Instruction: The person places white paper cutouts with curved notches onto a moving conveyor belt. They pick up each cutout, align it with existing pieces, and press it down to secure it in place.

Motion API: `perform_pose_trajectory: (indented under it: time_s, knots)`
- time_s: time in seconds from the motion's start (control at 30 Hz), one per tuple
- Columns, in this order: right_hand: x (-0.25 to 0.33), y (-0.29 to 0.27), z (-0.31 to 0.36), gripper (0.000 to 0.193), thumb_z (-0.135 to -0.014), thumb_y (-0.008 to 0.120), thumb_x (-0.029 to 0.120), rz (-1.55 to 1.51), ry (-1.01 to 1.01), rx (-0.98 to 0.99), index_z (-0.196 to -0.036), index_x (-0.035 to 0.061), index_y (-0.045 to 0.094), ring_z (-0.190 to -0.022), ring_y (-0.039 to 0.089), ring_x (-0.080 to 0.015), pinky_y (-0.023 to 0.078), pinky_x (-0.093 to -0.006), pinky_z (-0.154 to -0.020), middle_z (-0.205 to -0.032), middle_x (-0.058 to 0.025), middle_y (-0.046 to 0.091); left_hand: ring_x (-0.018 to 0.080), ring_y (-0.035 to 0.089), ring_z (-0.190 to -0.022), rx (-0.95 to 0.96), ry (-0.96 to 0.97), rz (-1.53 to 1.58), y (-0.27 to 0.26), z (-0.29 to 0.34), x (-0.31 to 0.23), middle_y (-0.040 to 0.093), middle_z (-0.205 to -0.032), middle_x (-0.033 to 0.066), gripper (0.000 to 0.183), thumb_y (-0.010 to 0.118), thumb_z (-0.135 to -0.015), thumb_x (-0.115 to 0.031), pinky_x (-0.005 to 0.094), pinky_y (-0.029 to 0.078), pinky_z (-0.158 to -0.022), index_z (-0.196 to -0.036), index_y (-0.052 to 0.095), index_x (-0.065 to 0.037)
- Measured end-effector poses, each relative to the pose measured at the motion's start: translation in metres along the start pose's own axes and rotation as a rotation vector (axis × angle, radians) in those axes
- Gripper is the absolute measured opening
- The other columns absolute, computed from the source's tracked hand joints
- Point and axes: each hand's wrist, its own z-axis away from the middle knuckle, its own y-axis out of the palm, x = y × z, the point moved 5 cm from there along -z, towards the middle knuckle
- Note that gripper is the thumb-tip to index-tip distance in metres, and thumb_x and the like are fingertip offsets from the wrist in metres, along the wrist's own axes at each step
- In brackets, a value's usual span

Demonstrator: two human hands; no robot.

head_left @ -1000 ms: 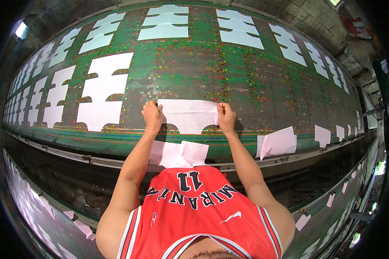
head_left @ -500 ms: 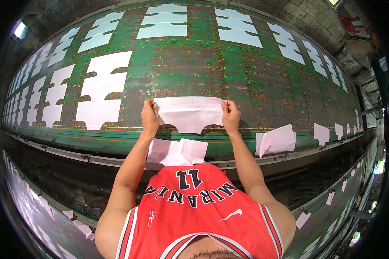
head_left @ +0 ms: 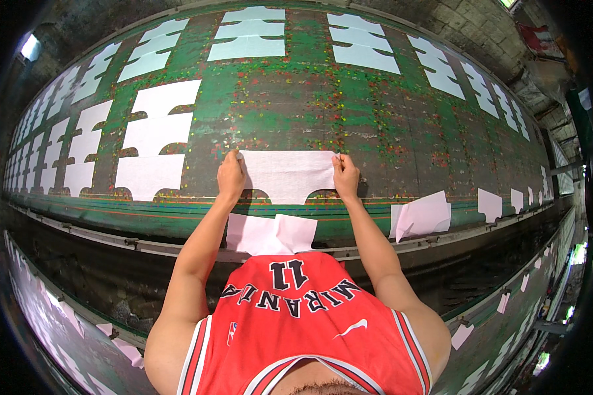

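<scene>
A white cut fabric piece (head_left: 287,175) is stretched between my hands over the near edge of a long green table (head_left: 270,118). Its far edge runs straight, and two curved notches shape its near side. My left hand (head_left: 231,176) pinches the far left corner, fingers closed. At the far right corner my right hand (head_left: 346,176) grips the cloth the same way. Closer to me, more folded white fabric pieces (head_left: 260,232) hang over the table's front edge, just in front of my red jersey. Whether the held cloth touches the tabletop, I cannot tell.
Several matching pieces lie in a column (head_left: 155,141) to the left, with further columns (head_left: 247,33) along the far side. A loose fabric stack (head_left: 420,216) drapes over the front edge at right. Metal rails (head_left: 158,247) border the table. Another table (head_left: 66,329) stands behind me.
Both hands have shifted slightly, the right one a little inward to the left. The held piece now looks flatter and straighter along its far edge.
</scene>
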Motion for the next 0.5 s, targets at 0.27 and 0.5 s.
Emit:
perform_pose_trajectory:
  time_s: [0.27, 0.5]
  knots:
    - [-0.002, 0.001, -0.002, 0.025, -0.099, 0.065, 0.025, 0.052, 0.071, 0.048, -0.1, -0.0005, 0.064, -0.061, 0.064, -0.0261, 0.047, -0.038, -0.058, -0.071, -0.0164, 0.065, 0.0428, 0.054, -0.117, 0.005, 0.102, -0.071, -0.001, 0.005, -0.015, 0.056, -0.126, 0.0234, 0.032, 0.061, -0.092, -0.004, 0.0502, 0.044, -0.098, -0.124, 0.054, -0.001]
    - [-0.005, 0.003, -0.007, 0.026, -0.097, 0.067, 0.025, 0.067, 0.11, 0.061, -0.099, -0.0007, 0.066, -0.06, 0.063, -0.0265, 0.047, -0.0391, -0.058, -0.071, -0.0163, 0.065, 0.0474, 0.026, -0.147, 0.164, 0.323, -0.158, 0.035, 0.034, -0.041, 0.029, -0.156, 0.0326, 0.065, 0.053, -0.1, -0.034, 0.0548, 0.025, -0.119, -0.143, 0.039, 0.012]
